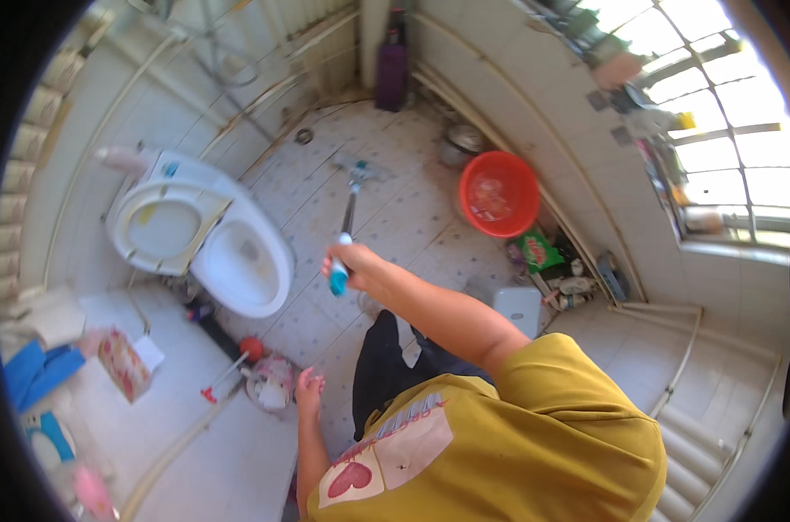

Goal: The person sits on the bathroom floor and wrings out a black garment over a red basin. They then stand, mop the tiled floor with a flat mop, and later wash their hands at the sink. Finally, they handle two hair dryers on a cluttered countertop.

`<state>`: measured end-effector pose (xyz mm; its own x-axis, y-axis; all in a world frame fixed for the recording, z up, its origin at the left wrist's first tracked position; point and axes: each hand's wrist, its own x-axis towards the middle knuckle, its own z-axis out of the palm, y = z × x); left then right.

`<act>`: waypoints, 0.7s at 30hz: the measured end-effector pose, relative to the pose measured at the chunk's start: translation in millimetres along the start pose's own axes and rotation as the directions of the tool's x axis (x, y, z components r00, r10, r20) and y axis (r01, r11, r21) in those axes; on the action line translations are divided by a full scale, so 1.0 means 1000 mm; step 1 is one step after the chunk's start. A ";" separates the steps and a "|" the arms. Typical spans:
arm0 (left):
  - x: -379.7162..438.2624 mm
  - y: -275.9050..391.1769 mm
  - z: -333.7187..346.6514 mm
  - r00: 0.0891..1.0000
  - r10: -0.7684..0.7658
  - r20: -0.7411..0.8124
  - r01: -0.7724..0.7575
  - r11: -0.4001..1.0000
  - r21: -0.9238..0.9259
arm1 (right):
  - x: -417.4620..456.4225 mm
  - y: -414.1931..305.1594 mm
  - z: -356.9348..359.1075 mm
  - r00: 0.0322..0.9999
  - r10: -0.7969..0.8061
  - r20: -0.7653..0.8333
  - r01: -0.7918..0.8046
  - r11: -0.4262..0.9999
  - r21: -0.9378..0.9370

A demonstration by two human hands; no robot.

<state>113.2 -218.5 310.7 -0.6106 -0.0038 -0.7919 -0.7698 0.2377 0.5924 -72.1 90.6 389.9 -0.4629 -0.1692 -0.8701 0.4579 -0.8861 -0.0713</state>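
Note:
My right hand point(350, 264) is wrapped around the upper end of a long-handled floor cleaning tool point(349, 218), with a white grip, a teal end cap and a metal pole. Its wide crosswise head point(361, 171) rests on the tiled floor point(408, 215), ahead of me. Blur hides whether that head is a brush or a squeegee. Lower down, my left hand point(310, 385) hangs beside a small waste bin point(271, 385) with loosely curled fingers and nothing visible in them. To the left stands a white toilet point(245, 267) with its seat point(163, 225) raised.
An orange-red basin point(499, 196) holding clear water or plastic stands by the right wall, next to a metal pot point(463, 145). Bottles and a green bag point(539, 253) lie below it, near a grey stool point(517, 310). A red plunger point(251, 349) leans at left. A floor drain point(303, 136) lies ahead.

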 end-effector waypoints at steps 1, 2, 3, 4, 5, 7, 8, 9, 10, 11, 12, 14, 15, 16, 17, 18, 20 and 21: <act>0.002 0.000 0.005 1.000 0.003 0.011 -0.003 1.000 -0.008 | -0.011 -0.008 -0.038 0.998 0.046 -0.047 -0.050 0.995 -0.085; 0.005 0.001 0.013 0.999 0.025 0.025 -0.025 0.999 0.019 | -0.020 -0.015 -0.083 0.991 0.095 -0.094 -0.110 0.979 -0.170; 0.007 0.002 0.023 0.998 0.043 0.041 -0.045 0.998 0.047 | -0.023 -0.024 -0.138 0.980 0.105 -0.168 -0.161 0.916 -0.367; 0.005 -0.001 0.029 0.998 0.055 0.038 -0.058 0.996 0.071 | -0.041 -0.032 -0.181 0.986 -0.025 -0.167 -0.071 0.836 -0.545; 0.004 -0.003 0.035 0.998 0.049 0.046 -0.052 0.997 0.060 | -0.056 -0.040 -0.225 0.980 -0.124 -0.155 -0.026 0.692 -0.721; 0.003 -0.002 0.053 0.997 0.037 0.060 -0.039 0.999 0.030 | -0.101 -0.048 -0.296 0.972 -0.229 -0.062 0.022 0.347 -0.937; 0.001 -0.004 0.059 0.998 0.036 0.050 -0.038 0.999 0.037 | -0.137 -0.048 -0.308 0.972 -0.229 -0.055 0.016 0.295 -0.955; -0.003 -0.008 0.065 0.999 0.032 0.036 -0.034 0.999 0.036 | -0.176 -0.047 -0.315 0.973 -0.226 -0.048 0.006 0.234 -0.972; -0.009 -0.014 0.070 1.000 0.022 0.019 -0.022 0.999 0.039 | -0.200 -0.040 -0.336 0.964 -0.256 -0.070 0.006 0.285 -0.958; -0.009 -0.019 0.074 0.998 0.016 0.064 -0.022 0.996 0.083 | -0.221 -0.029 -0.358 0.957 -0.272 -0.096 0.001 0.339 -0.941; -0.009 -0.026 0.077 0.996 0.007 0.084 -0.016 0.993 0.115 | -0.239 -0.019 -0.381 0.946 -0.296 -0.135 -0.046 0.289 -0.956; -0.017 -0.043 0.082 1.000 0.017 0.006 -0.018 0.996 0.090 | -0.265 -0.003 -0.421 0.937 -0.292 -0.189 -0.124 0.228 -0.966; -0.021 -0.041 0.081 0.999 -0.013 0.043 0.004 0.982 0.187 | -0.277 0.005 -0.439 0.934 -0.274 -0.227 -0.168 0.225 -0.960; -0.028 -0.037 0.084 0.997 0.022 0.071 -0.036 0.979 0.202 | -0.285 0.016 -0.458 0.930 -0.263 -0.257 -0.196 0.239 -0.951; -0.037 -0.031 0.089 0.998 -0.006 0.067 -0.011 0.970 0.243 | -0.294 0.021 -0.475 0.918 -0.271 -0.290 -0.226 0.245 -0.943; -0.044 -0.034 0.092 0.999 0.011 0.047 -0.020 0.980 0.198 | -0.299 0.026 -0.491 0.915 -0.271 -0.298 -0.248 0.204 -0.947; -0.055 -0.039 0.089 1.000 0.020 0.011 -0.022 0.986 0.163 | -0.296 0.027 -0.505 0.903 -0.303 -0.304 -0.268 0.154 -0.951; -0.062 -0.041 0.088 1.000 0.002 -0.006 -0.001 0.986 0.169 | -0.290 0.027 -0.516 0.905 -0.301 -0.300 -0.263 0.159 -0.952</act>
<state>198.9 -142.0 323.0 -0.6130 -0.0089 -0.7900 -0.7267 0.3987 0.5594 466.5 338.5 388.4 -0.3288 0.2430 -0.9126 0.9169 0.3139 -0.2467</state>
